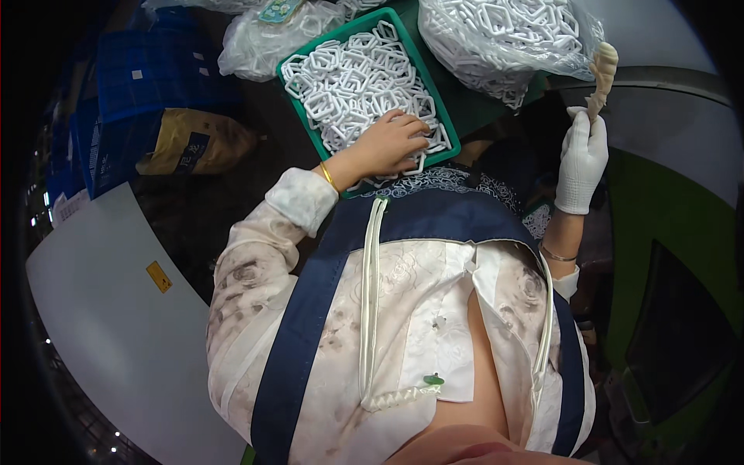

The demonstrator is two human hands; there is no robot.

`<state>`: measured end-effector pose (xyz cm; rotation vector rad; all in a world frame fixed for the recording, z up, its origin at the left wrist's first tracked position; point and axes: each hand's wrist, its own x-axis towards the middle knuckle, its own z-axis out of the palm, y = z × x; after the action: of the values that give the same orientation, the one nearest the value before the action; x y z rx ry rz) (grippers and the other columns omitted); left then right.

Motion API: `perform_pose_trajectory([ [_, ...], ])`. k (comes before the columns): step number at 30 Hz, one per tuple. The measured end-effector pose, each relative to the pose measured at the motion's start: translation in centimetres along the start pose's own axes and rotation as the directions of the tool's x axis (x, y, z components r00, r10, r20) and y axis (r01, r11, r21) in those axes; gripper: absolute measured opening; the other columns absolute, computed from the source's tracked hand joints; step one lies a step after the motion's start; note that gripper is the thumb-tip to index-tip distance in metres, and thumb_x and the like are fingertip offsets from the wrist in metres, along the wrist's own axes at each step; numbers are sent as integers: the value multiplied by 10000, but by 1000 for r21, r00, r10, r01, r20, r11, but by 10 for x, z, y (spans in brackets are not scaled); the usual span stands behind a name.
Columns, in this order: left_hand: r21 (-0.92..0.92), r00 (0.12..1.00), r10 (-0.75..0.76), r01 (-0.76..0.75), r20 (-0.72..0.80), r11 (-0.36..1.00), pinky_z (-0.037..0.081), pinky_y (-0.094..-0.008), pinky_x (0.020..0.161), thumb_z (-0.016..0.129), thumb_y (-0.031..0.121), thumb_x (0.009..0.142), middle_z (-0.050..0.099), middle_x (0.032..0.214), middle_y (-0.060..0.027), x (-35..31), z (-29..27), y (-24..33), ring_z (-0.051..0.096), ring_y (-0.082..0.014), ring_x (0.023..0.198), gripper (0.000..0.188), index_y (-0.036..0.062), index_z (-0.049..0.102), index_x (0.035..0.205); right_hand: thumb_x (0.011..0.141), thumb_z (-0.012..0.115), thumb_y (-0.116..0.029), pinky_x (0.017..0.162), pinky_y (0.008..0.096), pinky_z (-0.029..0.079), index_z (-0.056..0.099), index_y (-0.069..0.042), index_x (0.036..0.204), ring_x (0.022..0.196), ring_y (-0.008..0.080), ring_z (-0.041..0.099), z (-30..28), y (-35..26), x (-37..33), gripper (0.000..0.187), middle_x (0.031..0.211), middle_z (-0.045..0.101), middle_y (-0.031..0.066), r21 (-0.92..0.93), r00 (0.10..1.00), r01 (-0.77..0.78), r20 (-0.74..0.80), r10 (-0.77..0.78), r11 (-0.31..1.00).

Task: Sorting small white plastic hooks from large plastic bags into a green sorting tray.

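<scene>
My left hand [391, 143], bare with a gold bracelet at the wrist, lies on a heap of white plastic rings [345, 85] with angular outlines. Its fingers are apart and slightly bent, and whether a ring is under them is hidden. The rings fill a green tray [436, 97] in front of my body. Off to the right, my right hand [581, 163] wears a white glove and is raised, closed on the lower end of a cream-coloured, ridged, stick-like piece [603, 70] that stands upright. What exactly this piece is cannot be told.
A clear plastic bag [511, 43] of similar white rings stands beyond the tray on the right; another clear bag [260, 46] lies at its far left. At left are blue crates [147, 77], a yellow-brown sack [194, 143] and a pale curved panel [124, 287].
</scene>
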<state>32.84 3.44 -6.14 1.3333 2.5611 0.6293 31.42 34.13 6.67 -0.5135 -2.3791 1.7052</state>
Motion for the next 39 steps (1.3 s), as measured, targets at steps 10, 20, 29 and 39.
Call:
perform_pose_trajectory([
  [10,190,992,-56,78,-117,979,452,-401,942,710,215,791,623,1131,-46,28,1,-52,563,-262,1120,216,125,672,983,1072,500,-251,456,184,251,645,-54,1041,504,-12,308,-1,1,-6,247,628,383,-95,-32,999,52,-10,-52,998],
  [20,-240,991,131,-126,6,963,401,-439,983,820,282,743,627,1138,-41,40,-13,-31,553,-263,1146,347,142,674,1025,1073,500,-237,458,184,245,642,-51,1047,505,-12,298,-6,8,-5,235,634,374,-101,-10,999,45,-13,-45,999],
  [29,-113,980,156,-142,120,983,404,-429,920,767,176,742,600,922,-41,23,8,-29,576,-253,994,258,122,597,929,1074,503,-250,458,194,248,643,-55,1052,504,-7,302,-1,6,-4,241,629,372,-91,-46,997,78,1,-78,996],
  [39,-149,860,-339,305,-381,941,473,-444,891,691,0,692,568,1078,-133,25,-12,-57,558,-358,1010,236,56,588,897,1075,499,-244,456,183,244,634,-63,1049,504,-10,292,-2,12,-1,227,632,359,-102,-10,999,44,2,-44,999],
])
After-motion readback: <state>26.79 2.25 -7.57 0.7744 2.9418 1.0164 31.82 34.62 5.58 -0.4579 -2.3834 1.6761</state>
